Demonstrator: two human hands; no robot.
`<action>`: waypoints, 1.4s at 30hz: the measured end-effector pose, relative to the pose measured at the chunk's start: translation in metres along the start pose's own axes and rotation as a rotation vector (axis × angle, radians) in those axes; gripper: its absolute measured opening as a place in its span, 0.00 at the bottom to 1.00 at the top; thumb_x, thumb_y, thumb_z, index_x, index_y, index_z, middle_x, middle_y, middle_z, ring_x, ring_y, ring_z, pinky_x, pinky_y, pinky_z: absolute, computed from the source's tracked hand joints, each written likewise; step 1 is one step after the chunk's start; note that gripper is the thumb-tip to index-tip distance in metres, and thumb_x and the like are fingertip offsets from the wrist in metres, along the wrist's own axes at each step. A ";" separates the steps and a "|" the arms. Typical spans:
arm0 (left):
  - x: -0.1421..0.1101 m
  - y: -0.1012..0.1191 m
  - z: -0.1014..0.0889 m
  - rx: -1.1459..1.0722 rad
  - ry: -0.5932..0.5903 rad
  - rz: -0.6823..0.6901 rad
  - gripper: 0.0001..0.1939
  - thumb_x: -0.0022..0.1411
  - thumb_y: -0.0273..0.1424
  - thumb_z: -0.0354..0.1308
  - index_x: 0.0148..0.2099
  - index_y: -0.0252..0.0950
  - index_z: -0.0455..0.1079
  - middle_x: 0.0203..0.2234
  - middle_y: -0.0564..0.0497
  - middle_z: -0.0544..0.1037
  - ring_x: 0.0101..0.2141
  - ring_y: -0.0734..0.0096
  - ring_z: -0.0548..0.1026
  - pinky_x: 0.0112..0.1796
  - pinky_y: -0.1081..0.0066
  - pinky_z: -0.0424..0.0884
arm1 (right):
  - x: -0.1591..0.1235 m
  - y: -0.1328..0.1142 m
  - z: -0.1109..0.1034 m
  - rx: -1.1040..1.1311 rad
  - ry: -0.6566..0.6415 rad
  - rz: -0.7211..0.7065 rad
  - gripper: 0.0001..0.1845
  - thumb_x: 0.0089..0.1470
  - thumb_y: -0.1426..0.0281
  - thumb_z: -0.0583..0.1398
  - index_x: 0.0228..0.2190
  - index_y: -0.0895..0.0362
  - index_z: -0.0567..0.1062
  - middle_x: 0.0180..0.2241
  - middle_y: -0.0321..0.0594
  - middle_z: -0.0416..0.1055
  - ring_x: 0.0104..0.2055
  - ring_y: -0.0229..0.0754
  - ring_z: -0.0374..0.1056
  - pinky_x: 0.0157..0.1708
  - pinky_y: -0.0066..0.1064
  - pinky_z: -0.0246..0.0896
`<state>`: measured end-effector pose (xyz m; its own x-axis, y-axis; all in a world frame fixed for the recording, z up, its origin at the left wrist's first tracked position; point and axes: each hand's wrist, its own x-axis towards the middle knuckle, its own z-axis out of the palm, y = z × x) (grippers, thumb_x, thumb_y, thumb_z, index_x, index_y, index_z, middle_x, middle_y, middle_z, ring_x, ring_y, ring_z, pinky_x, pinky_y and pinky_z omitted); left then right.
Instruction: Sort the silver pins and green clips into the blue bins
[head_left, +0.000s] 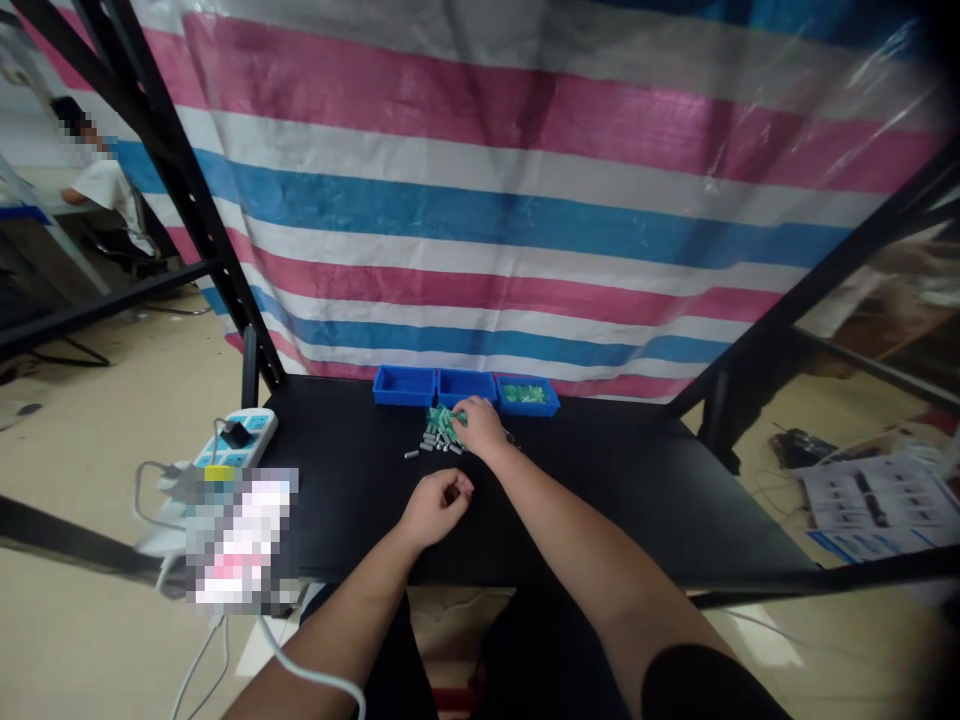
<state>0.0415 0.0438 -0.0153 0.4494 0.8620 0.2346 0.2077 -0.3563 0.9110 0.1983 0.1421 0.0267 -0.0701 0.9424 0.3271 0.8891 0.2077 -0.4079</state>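
Observation:
My right hand (480,425) reaches forward over the black table top (622,500), its fingers down on a heap of small green parts (442,420). Whether it grips any of them is hidden. Small grey metal cylinders (433,442) lie scattered just below that heap, next to my right hand. Closer to me, my left hand (436,508) rests curled on the table, and its palm is out of sight. Three blue plastic bins stand in a row along the far edge: left (404,386), middle (465,387) and right (540,398). The right one holds green parts (523,394).
A white power strip (238,438) with cables lies at the table's left edge, beside a pixelated object (240,540). Black shelf uprights (202,190) flank a striped tarp (480,200) behind the table. A person (105,185) sits far left. Printed sheets (874,505) lie on the floor at right.

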 end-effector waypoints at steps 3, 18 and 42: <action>0.000 -0.006 0.000 -0.041 0.030 0.013 0.06 0.61 0.30 0.58 0.38 0.35 0.74 0.28 0.51 0.76 0.27 0.74 0.71 0.29 0.75 0.65 | -0.019 0.000 -0.009 0.330 0.090 0.064 0.06 0.56 0.69 0.59 0.36 0.54 0.76 0.33 0.38 0.75 0.36 0.42 0.70 0.41 0.34 0.67; 0.002 -0.010 -0.001 -0.091 0.119 -0.038 0.17 0.63 0.45 0.59 0.38 0.34 0.73 0.21 0.54 0.73 0.23 0.73 0.71 0.28 0.74 0.65 | -0.134 0.021 0.020 1.129 0.097 0.218 0.21 0.51 0.53 0.65 0.39 0.54 0.72 0.35 0.37 0.74 0.29 0.38 0.73 0.26 0.33 0.76; 0.003 -0.011 -0.002 -0.124 0.171 -0.043 0.19 0.62 0.47 0.58 0.37 0.35 0.70 0.21 0.56 0.68 0.22 0.75 0.63 0.25 0.75 0.61 | -0.128 0.016 0.000 1.380 0.121 0.455 0.13 0.46 0.60 0.64 0.25 0.54 0.67 0.13 0.22 0.50 0.13 0.28 0.43 0.11 0.21 0.39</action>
<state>0.0393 0.0508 -0.0236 0.2859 0.9280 0.2390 0.1108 -0.2797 0.9537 0.2218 0.0245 -0.0222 0.1924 0.9813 -0.0111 -0.3132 0.0507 -0.9483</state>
